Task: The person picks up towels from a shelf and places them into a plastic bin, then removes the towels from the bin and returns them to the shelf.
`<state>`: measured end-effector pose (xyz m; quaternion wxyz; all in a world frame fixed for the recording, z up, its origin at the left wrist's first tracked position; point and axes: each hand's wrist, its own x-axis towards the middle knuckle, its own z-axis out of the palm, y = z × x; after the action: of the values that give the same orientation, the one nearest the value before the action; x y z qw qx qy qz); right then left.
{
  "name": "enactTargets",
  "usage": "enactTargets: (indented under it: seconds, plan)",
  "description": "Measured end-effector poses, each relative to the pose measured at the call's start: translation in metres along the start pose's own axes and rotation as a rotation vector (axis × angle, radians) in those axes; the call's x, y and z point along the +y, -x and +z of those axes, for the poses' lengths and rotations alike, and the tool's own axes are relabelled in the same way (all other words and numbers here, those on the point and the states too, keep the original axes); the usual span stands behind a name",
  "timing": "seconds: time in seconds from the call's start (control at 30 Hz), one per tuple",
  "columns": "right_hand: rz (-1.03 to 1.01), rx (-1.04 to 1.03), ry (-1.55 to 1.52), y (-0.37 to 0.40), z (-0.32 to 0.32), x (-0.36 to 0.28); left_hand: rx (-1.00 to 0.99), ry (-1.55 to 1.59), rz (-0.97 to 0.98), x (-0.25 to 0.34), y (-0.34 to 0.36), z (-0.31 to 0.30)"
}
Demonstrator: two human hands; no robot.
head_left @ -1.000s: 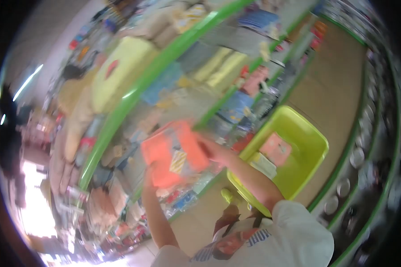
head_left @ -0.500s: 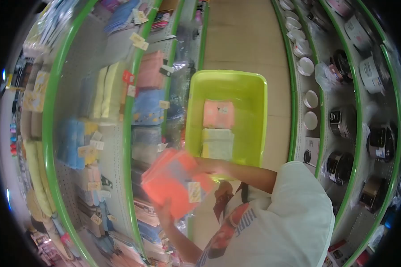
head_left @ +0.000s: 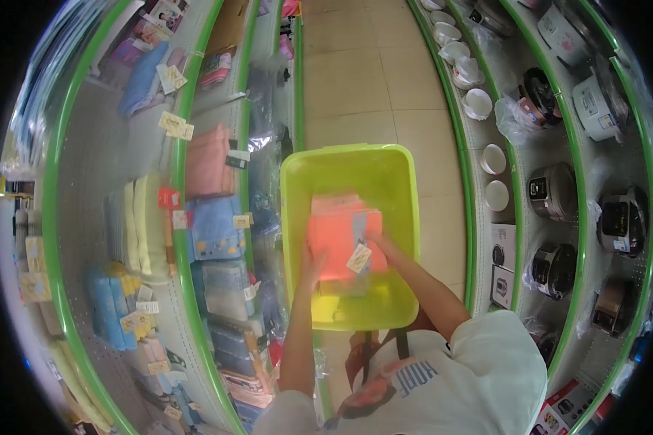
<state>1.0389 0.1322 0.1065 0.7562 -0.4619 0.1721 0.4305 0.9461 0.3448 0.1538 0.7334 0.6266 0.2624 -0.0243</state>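
I hold an orange packaged cloth with a white price tag over a lime green plastic tub standing on the aisle floor. My left hand grips the pack's left lower edge. My right hand grips its right side beside the tag. The pack hides most of what lies inside the tub; a pale edge of another pack peeks out above it.
Green-edged shelves on the left carry folded towels and blue packs with price tags. Shelves on the right hold white bowls and rice cookers. A tiled aisle floor runs ahead beyond the tub.
My view swung from the left shelves down to the tub. Both hands carried the orange pack from in front of the shelf to above the tub's inside.
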Motion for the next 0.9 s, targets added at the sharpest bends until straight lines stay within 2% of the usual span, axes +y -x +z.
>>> enactTargets:
  seconds: [0.13,0.2,0.23,0.27,0.33,0.37,0.43,0.47,0.5,0.53,0.6,0.63,0.67,0.73,0.77,0.8,0.9]
  plan:
    - [-0.067,0.092,-0.061,-0.053,0.020,-0.041,0.007,-0.130,-0.020,-0.008,-0.089,-0.016]
    - [-0.091,-0.023,-0.132,-0.138,-0.010,-0.009,0.043,-0.144,-0.038,-0.005,-0.103,-0.023]
    - [-0.171,0.025,-0.104,-0.158,-0.006,-0.010,0.164,-0.546,0.061,-0.030,-0.107,-0.035]
    - [-0.251,0.071,-0.076,-0.177,-0.002,-0.009,0.166,-0.693,0.151,-0.022,-0.092,-0.032]
    - [-0.466,0.414,0.147,-0.241,-0.015,0.032,0.151,-0.995,0.332,0.012,-0.045,-0.005]
    - [-0.384,0.519,0.247,-0.244,-0.014,0.027,0.133,-0.955,0.288,-0.002,-0.023,-0.005]
    - [-0.246,0.499,0.236,-0.241,-0.014,0.012,0.107,-0.781,0.185,-0.015,0.034,0.004]
    - [-0.191,0.379,0.132,-0.237,-0.017,0.007,0.101,-0.639,0.123,-0.013,0.065,0.014]
    - [-0.141,0.260,0.037,-0.234,-0.021,0.003,0.113,-0.660,0.154,-0.025,0.091,0.017]
    - [-0.130,0.227,0.075,-0.233,-0.023,0.001,0.127,-0.676,0.191,-0.036,0.114,0.021]
    - [-0.114,0.158,0.156,-0.235,-0.029,0.001,0.139,-0.597,0.007,-0.048,0.159,0.029]
    - [-0.107,0.252,0.236,-0.245,-0.039,0.008,0.144,-0.586,-0.015,-0.053,0.176,0.032]
    - [-0.098,0.339,0.315,-0.260,-0.050,0.022,0.155,-0.578,-0.040,-0.056,0.190,0.033]
    - [-0.110,0.362,0.380,-0.256,-0.050,0.031,0.163,-0.579,-0.061,-0.062,0.207,0.026]
    - [-0.134,0.302,0.371,-0.239,-0.047,0.033,0.176,-0.579,-0.054,-0.060,0.210,0.022]
    - [-0.162,0.343,0.358,-0.230,-0.053,0.045,0.193,-0.575,-0.044,-0.059,0.214,0.019]
    - [-0.163,0.230,0.350,-0.144,-0.030,0.057,0.296,-0.562,-0.018,-0.032,0.211,0.005]
